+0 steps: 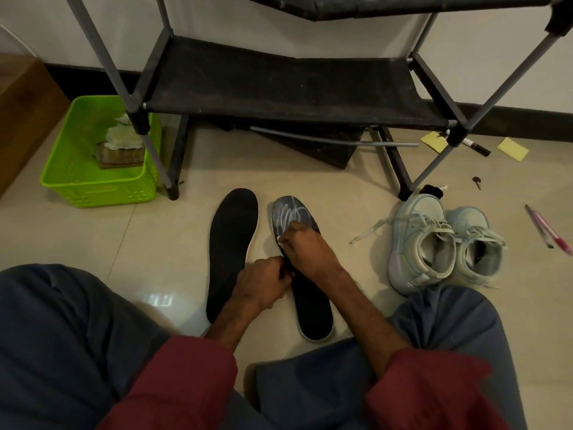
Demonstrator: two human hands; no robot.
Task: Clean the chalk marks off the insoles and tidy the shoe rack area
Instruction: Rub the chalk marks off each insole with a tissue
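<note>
Sitting on the tiled floor (pixel 93 237), working between the knees. Pinching the inner edge of the chalked insole (pixel 311 308) with the left hand (pixel 263 285), fingers curled tight on that rim. Bearing down on the same insole's middle with the right hand (pixel 305 248), fingers curled under, something small and pale showing at the fingertips. Not being able to tell whether that is a held scrap or only chalk.

Judging the cleaning at roughly halfway. Finding the other insole (pixel 231 252) lying flat just to the left, plain dark and free of marks. Still seeing thick white chalk scribbles (pixel 290 214) crossing the whole toe end of the one in hand, with its heel end looking dark and clean inside a pale rim.

Judging the tidying as not yet begun:
- Noting pale sneakers (pixel 443 246) sitting side by side to the right, laces trailing.
- Spotting pens (pixel 545 232), a key (pixel 477 182), a marker (pixel 476 146) and yellow sticky notes (pixel 513 148) scattered farther off.
- Looking beyond to the black shoe rack (pixel 279 88), its lower shelf dusty, a loose grey rod (pixel 335 138) lying beneath.
- Noting a green basket (pixel 93 187) holding crumpled cloth at its left leg.
</note>
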